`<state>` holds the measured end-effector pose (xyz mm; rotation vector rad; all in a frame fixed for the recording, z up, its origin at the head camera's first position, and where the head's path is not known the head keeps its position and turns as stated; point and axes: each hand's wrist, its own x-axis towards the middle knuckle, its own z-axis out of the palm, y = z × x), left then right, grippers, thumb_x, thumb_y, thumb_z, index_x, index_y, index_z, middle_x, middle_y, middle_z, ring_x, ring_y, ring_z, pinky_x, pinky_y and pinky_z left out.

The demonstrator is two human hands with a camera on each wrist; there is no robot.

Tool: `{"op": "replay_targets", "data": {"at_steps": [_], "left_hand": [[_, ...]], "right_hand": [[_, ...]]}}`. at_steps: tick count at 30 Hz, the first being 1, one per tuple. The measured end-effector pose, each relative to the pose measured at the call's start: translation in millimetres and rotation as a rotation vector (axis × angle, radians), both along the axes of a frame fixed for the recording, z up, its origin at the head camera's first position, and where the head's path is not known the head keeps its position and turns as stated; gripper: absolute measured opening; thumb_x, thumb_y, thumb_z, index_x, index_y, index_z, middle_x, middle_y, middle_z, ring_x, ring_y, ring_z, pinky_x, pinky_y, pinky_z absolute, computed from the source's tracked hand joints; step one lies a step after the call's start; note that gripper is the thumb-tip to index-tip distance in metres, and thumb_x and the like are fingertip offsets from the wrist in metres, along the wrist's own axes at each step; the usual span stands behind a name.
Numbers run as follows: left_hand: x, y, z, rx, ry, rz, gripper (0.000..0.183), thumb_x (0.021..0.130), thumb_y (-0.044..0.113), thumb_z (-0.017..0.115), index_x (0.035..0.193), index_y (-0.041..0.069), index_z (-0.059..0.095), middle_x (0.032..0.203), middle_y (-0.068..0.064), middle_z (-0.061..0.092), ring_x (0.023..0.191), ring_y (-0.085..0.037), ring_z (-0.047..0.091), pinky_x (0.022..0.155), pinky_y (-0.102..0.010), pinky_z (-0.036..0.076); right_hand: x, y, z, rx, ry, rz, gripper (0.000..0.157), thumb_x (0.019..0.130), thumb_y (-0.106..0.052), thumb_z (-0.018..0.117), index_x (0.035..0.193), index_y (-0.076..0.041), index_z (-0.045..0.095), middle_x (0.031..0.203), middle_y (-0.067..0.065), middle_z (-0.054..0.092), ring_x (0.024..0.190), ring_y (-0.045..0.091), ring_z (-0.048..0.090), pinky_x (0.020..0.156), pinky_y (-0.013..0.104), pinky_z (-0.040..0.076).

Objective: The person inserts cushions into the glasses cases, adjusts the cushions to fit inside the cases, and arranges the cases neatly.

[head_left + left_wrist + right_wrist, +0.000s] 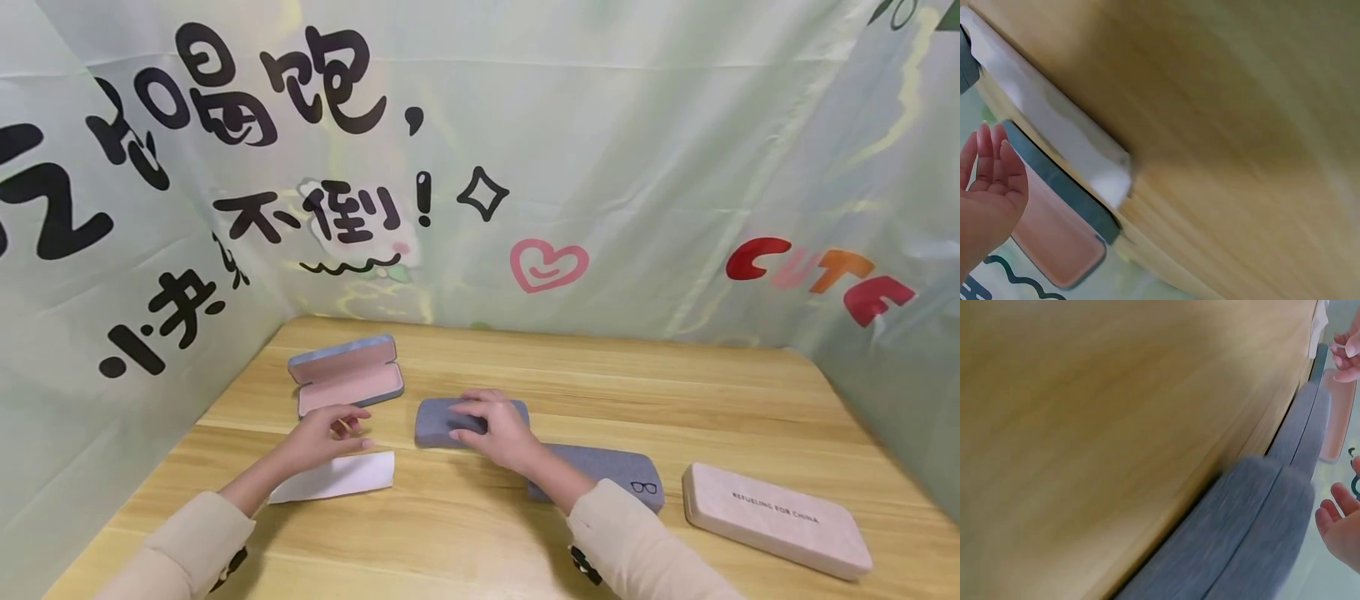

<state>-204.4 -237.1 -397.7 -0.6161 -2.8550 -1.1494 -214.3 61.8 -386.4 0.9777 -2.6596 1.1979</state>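
My right hand [495, 425] is over a closed grey-blue glasses case [435, 423], fingers spread and slightly bent. In the right wrist view the fingers look apart from the cases, and no object is in them. Behind my left hand [322, 437] stands an open glasses case [352, 387] with a pink lining and a blue-grey outside. That hand hangs loosely curled above a white folded sheet [345, 477]; whether it is cloth or paper I cannot tell. Under my right forearm lies a second closed grey-blue case [607, 471] with a glasses emblem, partly hidden.
A pale pink closed case [776, 521] with printed lettering lies at the right of the wooden table [450, 542]. A printed fabric curtain [637, 167] encloses the table at the back and both sides.
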Motion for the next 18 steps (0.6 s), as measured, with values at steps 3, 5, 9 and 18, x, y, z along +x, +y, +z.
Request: {"op": "replay_targets", "data": {"at_steps": [3,5,9,18], "left_hand": [[5.2,-6.4,1.0,0.001,0.002,0.005,0.045,0.081,0.022,0.072,0.112,-0.007,0.059,0.088,-0.008,0.061,0.074,-0.005,0.053,0.066,-0.02,0.048],[8.6,-10.1,1.7,-0.006,0.011,0.007,0.044,0.081,0.022,0.072,0.111,-0.007,0.06,0.087,-0.007,0.06,0.073,-0.003,0.053,0.065,-0.02,0.048],[13.1,-16.6,0.6,-0.026,0.019,0.02,0.043,0.08,0.022,0.072,0.11,-0.006,0.06,0.086,-0.005,0.06,0.073,-0.001,0.053,0.065,-0.019,0.048],[20.1,-27.1,1.3,-0.041,0.003,0.082,0.044,0.079,0.024,0.073,0.111,-0.003,0.061,0.087,-0.004,0.061,0.074,-0.001,0.053,0.066,-0.019,0.048]], "right_hand": [[3.4,-9.3,0.1,0.002,0.0,0.014,0.033,0.086,-0.02,0.066,0.115,-0.003,0.064,0.13,0.019,0.053,0.124,0.036,0.044,0.099,0.05,0.04],[5.9,-16.1,0.7,0.01,-0.003,0.02,0.034,0.086,-0.021,0.066,0.115,-0.005,0.064,0.13,0.018,0.053,0.124,0.035,0.045,0.101,0.05,0.038],[10.3,-29.4,1.4,0.029,-0.011,0.025,0.035,0.085,-0.021,0.067,0.116,-0.005,0.064,0.129,0.015,0.055,0.123,0.031,0.047,0.102,0.047,0.038],[18.9,-54.3,-1.1,0.059,-0.01,0.066,0.035,0.084,-0.017,0.067,0.116,-0.005,0.063,0.123,0.013,0.059,0.119,0.027,0.051,0.102,0.04,0.04]]}}
